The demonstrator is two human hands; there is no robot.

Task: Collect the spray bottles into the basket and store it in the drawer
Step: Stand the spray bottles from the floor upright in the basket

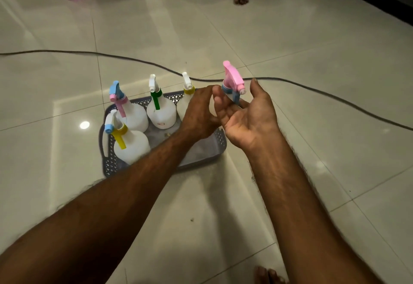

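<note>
I am looking down at a grey basket (pixel 202 153) sitting on the tiled floor (pixel 290 44), and four spray bottles are already standing in it: one with a blue and pink head (pixel 130 111) at ten o'clock of the basket, one with a green trigger (pixel 161 110) at twelve, one with a yellow collar (pixel 186 96) at one o'clock and partly hidden by my arm, and one with a yellow trigger (pixel 130 145) at eight. My left hand (pixel 200 113) is reaching across the basket with its fingers curled, but its back is facing me, so I cannot tell whether it is gripping anything. My right hand (pixel 248 116) is lying palm up with the fingers loosely spread, just beside the left. A fifth bottle with a pink head (pixel 233 80) is showing between the two hands, at two o'clock of the basket; its body is hidden, so I cannot say which hand is carrying it. I am judging the collecting nearly done: this last bottle is left to settle in, then the basket goes to the drawer, which is not showing anywhere here.
</note>
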